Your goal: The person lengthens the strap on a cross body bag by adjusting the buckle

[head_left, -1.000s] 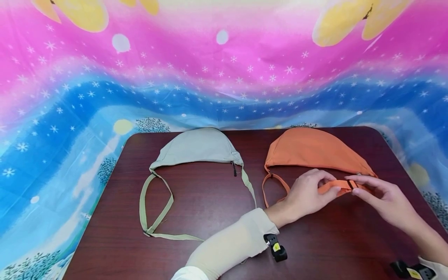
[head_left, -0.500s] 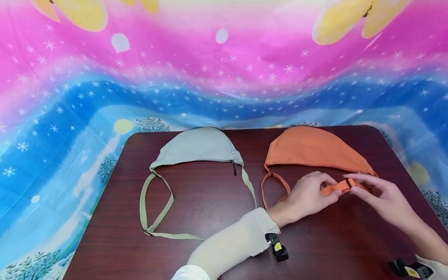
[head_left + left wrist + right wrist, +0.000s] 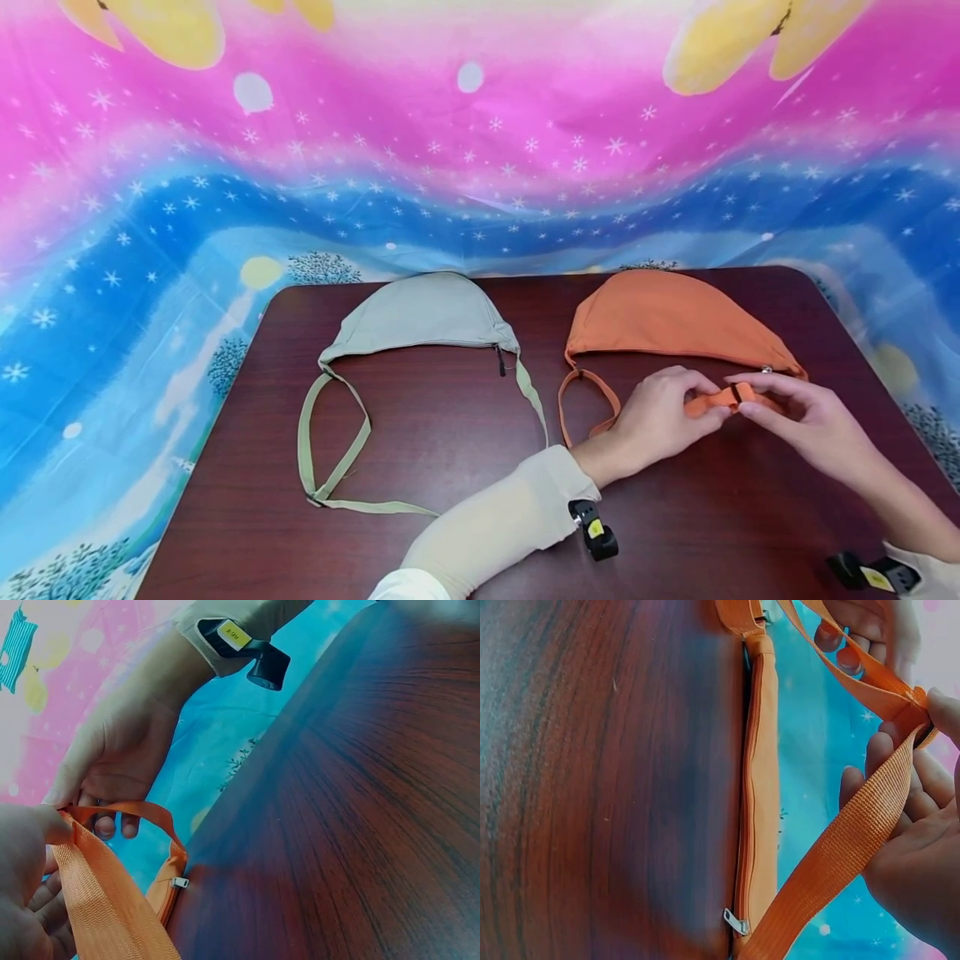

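An orange crescent-shaped bag (image 3: 667, 321) lies on the table, its zipper edge toward me. My left hand (image 3: 660, 417) pinches the bag's orange strap (image 3: 701, 407) between thumb and fingers, in front of the bag. Close beside it, my right hand (image 3: 817, 425) pinches the same strap at a dark slider buckle (image 3: 737, 393). From the right wrist view, the strap (image 3: 840, 840) runs up to the right hand's fingertips, and a strap loop spreads toward the left hand (image 3: 881, 634). A silver zipper pull (image 3: 735, 921) hangs at the bag's end.
To the left lies a pale grey-green bag (image 3: 423, 312) with a green strap (image 3: 307, 433) spread in front; my left sleeve (image 3: 495, 517) covers part of that strap. The dark wooden table (image 3: 247, 467) ends against a colourful printed cloth (image 3: 390, 125).
My right hand has shifted slightly left with the slider buckle, closer to the left hand. The strap between the hands now bunches more. Both bags stay where they were.
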Motion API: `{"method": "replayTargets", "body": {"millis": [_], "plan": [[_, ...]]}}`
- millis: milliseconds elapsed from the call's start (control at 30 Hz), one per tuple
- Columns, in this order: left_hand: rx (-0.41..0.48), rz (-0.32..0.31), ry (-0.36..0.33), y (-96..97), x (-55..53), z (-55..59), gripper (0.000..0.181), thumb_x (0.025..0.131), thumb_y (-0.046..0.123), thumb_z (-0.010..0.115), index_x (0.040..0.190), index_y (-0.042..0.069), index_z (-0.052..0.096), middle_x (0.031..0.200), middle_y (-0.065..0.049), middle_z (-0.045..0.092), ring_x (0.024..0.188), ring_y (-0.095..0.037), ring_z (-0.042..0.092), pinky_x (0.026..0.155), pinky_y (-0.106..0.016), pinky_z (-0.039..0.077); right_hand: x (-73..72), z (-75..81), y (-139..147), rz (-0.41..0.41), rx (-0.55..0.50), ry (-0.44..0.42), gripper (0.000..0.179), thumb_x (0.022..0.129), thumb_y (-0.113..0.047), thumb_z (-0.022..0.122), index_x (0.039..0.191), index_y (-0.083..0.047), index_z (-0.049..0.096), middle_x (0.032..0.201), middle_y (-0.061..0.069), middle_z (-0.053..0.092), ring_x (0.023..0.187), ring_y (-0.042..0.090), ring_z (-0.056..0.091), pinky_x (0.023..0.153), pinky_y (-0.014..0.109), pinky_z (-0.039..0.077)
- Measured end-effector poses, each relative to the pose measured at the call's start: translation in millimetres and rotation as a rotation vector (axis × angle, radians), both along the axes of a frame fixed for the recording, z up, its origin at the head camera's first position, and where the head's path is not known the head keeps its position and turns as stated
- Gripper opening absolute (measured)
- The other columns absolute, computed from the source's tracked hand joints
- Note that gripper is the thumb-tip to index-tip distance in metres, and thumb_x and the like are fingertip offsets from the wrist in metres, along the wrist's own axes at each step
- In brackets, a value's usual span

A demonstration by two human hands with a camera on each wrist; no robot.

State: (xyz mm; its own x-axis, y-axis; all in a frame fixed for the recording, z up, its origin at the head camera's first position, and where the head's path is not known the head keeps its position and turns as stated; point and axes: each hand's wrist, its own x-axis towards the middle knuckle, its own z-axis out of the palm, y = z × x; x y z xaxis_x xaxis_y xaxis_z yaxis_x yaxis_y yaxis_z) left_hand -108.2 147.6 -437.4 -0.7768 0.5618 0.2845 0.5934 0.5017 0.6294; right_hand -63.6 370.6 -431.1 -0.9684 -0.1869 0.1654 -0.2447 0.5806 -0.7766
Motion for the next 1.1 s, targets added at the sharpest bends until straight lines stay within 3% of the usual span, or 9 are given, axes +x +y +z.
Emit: {"method": "replayTargets", "body": {"millis": [267, 467, 667, 800, 1100], "plan": [[-0.038, -0.013, 0.011, 1.8, 0.9, -1.0, 0.026, 0.095, 0.036, 0.073, 0.118, 0.023, 0.075, 0.106, 0.017, 0.066, 0.086, 0.010, 0.051, 0.073, -0.002, 0.036, -0.8, -0.3, -2.9, 0.010, -0.016, 0.010, 0.035, 0.095, 0.004, 0.067, 0.129, -0.003, 0.066, 0.109, -0.022, 0.065, 0.080, 0.001, 0.062, 0.062, 0.018, 0.050], [-0.013, 0.008, 0.032, 2.6, 0.5, -1.8, 0.028, 0.096, 0.037, 0.072, 0.120, 0.023, 0.075, 0.109, 0.016, 0.067, 0.090, 0.009, 0.054, 0.075, -0.002, 0.037, -1.0, -0.8, -5.0, -0.005, -0.021, 0.004, 0.033, 0.096, 0.003, 0.066, 0.128, -0.003, 0.066, 0.106, -0.021, 0.066, 0.076, 0.004, 0.061, 0.059, 0.021, 0.048], [-0.020, -0.003, -0.055, 2.2, 0.7, -1.6, 0.040, 0.092, 0.044, 0.075, 0.126, 0.024, 0.067, 0.107, 0.018, 0.065, 0.086, 0.011, 0.053, 0.073, -0.003, 0.037, -1.0, -1.2, -5.1, -0.060, 0.002, 0.009, 0.030, 0.097, -0.002, 0.068, 0.127, -0.005, 0.067, 0.105, -0.023, 0.064, 0.070, 0.010, 0.056, 0.054, 0.025, 0.044], [-0.050, 0.011, -0.102, 2.2, 2.1, -2.9, 0.041, 0.088, 0.045, 0.079, 0.121, 0.026, 0.063, 0.100, 0.021, 0.065, 0.080, 0.014, 0.051, 0.069, -0.005, 0.037, -1.2, -0.5, -1.9, -0.093, 0.003, 0.017, 0.031, 0.098, -0.003, 0.066, 0.129, -0.007, 0.067, 0.104, -0.022, 0.065, 0.073, 0.009, 0.056, 0.056, 0.024, 0.044], [-0.101, 0.059, -0.049, 3.8, 3.0, -4.2, 0.033, 0.090, 0.041, 0.078, 0.117, 0.029, 0.063, 0.091, 0.024, 0.059, 0.073, 0.013, 0.047, 0.061, -0.007, 0.036, -1.2, 3.3, 2.9, -0.111, -0.053, 0.028, 0.031, 0.098, 0.001, 0.064, 0.127, -0.008, 0.069, 0.095, -0.018, 0.069, 0.076, 0.003, 0.060, 0.059, 0.019, 0.045]]}}
